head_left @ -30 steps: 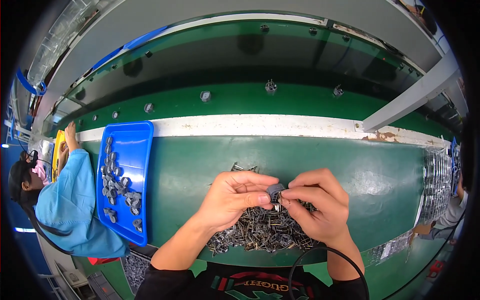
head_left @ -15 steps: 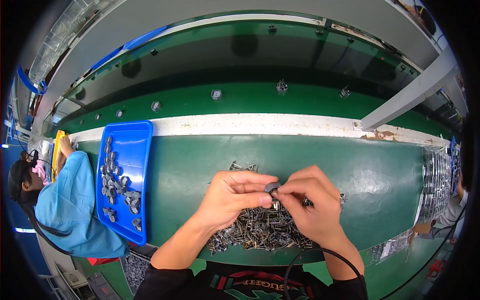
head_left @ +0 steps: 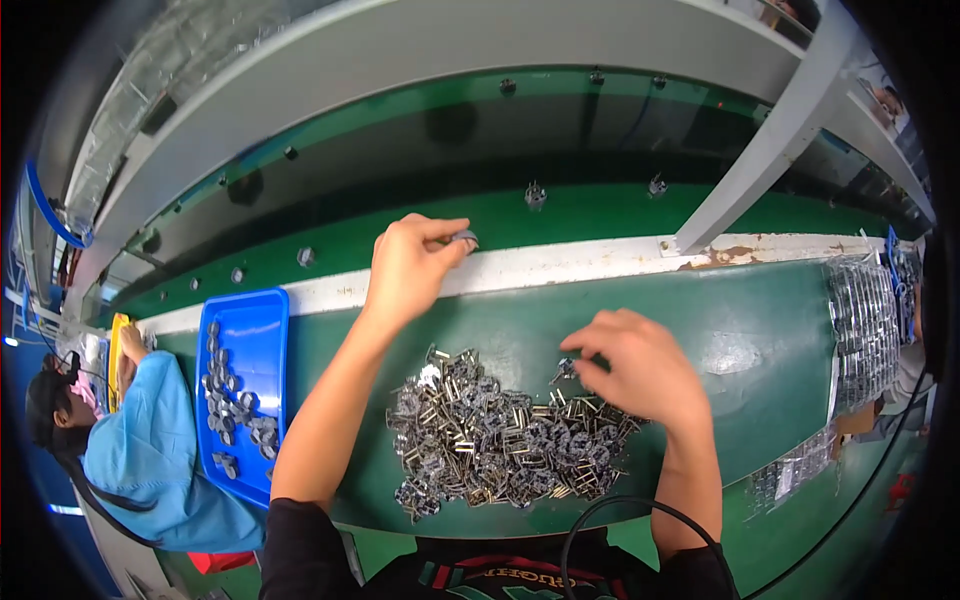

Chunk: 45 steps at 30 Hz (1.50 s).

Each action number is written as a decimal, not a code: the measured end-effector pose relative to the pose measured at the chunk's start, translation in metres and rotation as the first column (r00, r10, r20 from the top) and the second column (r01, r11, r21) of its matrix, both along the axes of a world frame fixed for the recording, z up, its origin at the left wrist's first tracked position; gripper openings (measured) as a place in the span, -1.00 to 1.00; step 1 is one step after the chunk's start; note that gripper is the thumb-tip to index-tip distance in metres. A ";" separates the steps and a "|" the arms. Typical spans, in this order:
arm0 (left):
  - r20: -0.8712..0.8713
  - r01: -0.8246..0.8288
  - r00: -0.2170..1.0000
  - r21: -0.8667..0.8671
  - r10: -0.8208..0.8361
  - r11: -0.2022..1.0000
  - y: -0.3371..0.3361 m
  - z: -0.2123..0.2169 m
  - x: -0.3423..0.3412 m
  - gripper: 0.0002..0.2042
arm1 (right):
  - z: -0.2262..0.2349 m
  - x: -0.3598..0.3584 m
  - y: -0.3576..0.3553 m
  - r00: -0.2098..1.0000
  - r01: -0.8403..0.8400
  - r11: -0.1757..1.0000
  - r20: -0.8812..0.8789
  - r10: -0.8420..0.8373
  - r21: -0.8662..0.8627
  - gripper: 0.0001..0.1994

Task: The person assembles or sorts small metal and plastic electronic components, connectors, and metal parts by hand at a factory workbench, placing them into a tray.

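Over the white rail, my left hand [head_left: 408, 265] pinches a small grey round part [head_left: 463, 238] between thumb and fingertips. My right hand [head_left: 640, 368] hovers above the green table, its thumb and index finger apart. Just by those fingertips is a small pinned metal part [head_left: 566, 369]; whether they touch it I cannot tell. Below and between my forearms lies a heap of small grey parts with metal prongs [head_left: 510, 440]. To the left, a blue tray [head_left: 258, 345] holds several grey round caps [head_left: 225, 385].
Past the white rail [head_left: 570, 262], a green belt [head_left: 420, 215] carries several spaced parts [head_left: 536, 195]. A grey post [head_left: 765, 135] slants up at the right. Stacked clear plastic trays [head_left: 865, 330] stand at the right edge. A co-worker in a blue top [head_left: 150, 440] sits at left.
My hands have parted: the left has gone up and left to the rail with the grey part, the right has opened and stays above the heap's right side. The view has shifted.
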<state>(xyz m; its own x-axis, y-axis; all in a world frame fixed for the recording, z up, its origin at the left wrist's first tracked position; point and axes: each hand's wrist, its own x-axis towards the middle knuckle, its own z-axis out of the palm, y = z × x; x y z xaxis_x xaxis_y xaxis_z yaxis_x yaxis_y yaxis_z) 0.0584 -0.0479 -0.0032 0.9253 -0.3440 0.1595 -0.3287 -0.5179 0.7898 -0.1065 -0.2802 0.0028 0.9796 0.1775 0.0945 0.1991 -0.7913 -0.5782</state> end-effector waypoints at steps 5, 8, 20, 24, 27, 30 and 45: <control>0.084 -0.135 0.990 0.265 0.116 0.955 -0.032 -0.017 0.073 -0.76 | -0.013 -0.004 0.012 0.990 -0.135 0.987 0.029 0.138 -0.083 -0.86; 0.149 -0.171 0.980 0.310 0.129 0.935 -0.033 -0.033 0.101 -0.73 | -0.014 -0.001 0.018 0.988 -0.141 0.978 0.038 0.149 -0.154 -0.88; 0.104 0.066 0.988 0.366 -0.111 0.928 0.019 -0.026 0.060 -0.63 | -0.001 0.002 0.031 0.981 -0.104 0.877 0.193 0.013 0.469 -0.74; 0.090 0.072 0.992 0.132 -0.084 0.989 0.006 -0.010 0.020 -0.66 | 0.003 0.000 0.029 0.998 -0.053 0.879 0.057 0.029 0.474 -0.83; 0.050 0.186 0.982 -0.089 -0.182 0.978 0.011 0.001 -0.032 -0.64 | -0.001 0.003 0.028 0.998 -0.035 0.867 0.062 0.004 0.498 -0.86; -0.092 0.278 0.949 -0.214 -0.302 0.936 0.021 0.011 -0.077 -0.58 | -0.003 0.003 0.034 0.989 -0.054 0.842 0.145 -0.029 0.537 -0.85; -0.328 0.279 0.839 -0.427 -0.435 0.860 0.027 0.008 -0.117 -0.61 | 0.001 -0.002 0.056 0.978 -0.118 0.847 0.209 0.009 0.519 -0.83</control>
<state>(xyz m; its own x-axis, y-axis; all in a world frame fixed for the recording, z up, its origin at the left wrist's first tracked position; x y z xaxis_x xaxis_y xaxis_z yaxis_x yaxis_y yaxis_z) -0.0584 -0.0212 0.0047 0.7548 -0.6556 -0.0218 -0.0509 -0.0917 0.9945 -0.1087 -0.2240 0.0041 0.9207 0.1086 0.3749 0.3879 -0.3608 -0.8482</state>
